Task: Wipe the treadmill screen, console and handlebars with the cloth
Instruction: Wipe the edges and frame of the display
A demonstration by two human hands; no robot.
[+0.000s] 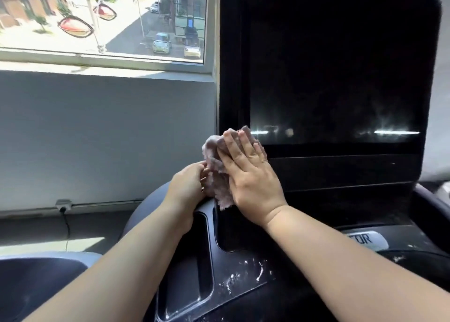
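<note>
A large black treadmill screen [336, 78] fills the upper right, with dust streaks along its lower edge. My right hand [248, 173] lies flat, fingers straight, pressing a crumpled pinkish cloth [214, 166] against the screen's lower left corner and frame. My left hand [187, 188] pinches the cloth's left side with its fingertips. Below lies the black console [243, 278], speckled with white dust. A grey curved handlebar [143, 209] runs behind my left wrist.
A window [104, 20] at the upper left looks down on a street with parked cars. Below it stand a grey wall, a wall socket [63, 206] and a hanging cable. A silver label plate [362, 240] sits on the console at the right.
</note>
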